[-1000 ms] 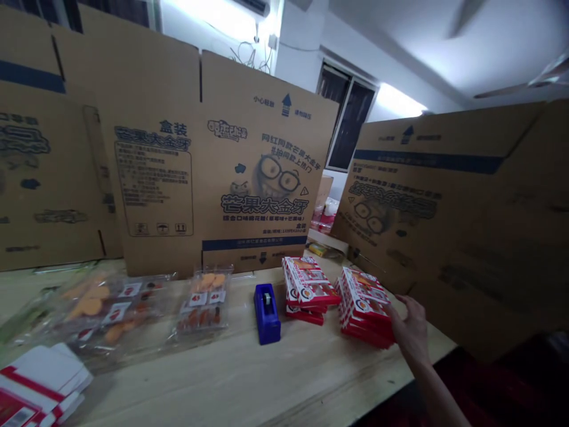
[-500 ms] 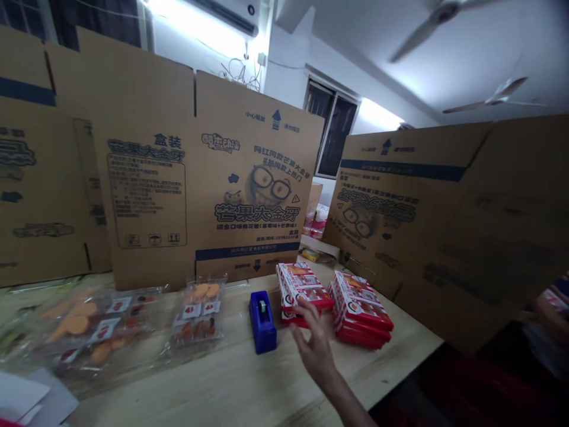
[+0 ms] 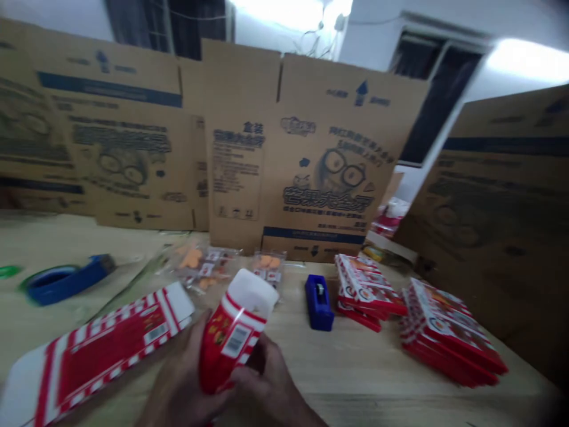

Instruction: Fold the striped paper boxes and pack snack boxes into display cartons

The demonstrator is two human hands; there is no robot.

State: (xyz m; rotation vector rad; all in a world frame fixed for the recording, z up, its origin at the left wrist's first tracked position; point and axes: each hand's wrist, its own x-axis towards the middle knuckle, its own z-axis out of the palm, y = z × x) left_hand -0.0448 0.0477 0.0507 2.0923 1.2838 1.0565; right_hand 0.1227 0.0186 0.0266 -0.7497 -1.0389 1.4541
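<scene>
Both hands grip a red and white striped carton with a barcode on it, low in the middle of the view. My left hand wraps its left side and my right hand closes on its lower right. The carton's white end flap points away from me. A flat unfolded carton of the same print lies on the wooden table just left of my hands.
Two stacks of red boxes sit at the right. A small blue tape dispenser stands between them and clear candy packs. A larger blue tape dispenser lies far left. Tall cardboard cases wall the back and right.
The view has swung left and down. My right hand came off the red box stacks and back to the middle, and both hands now hold a striped carton.
</scene>
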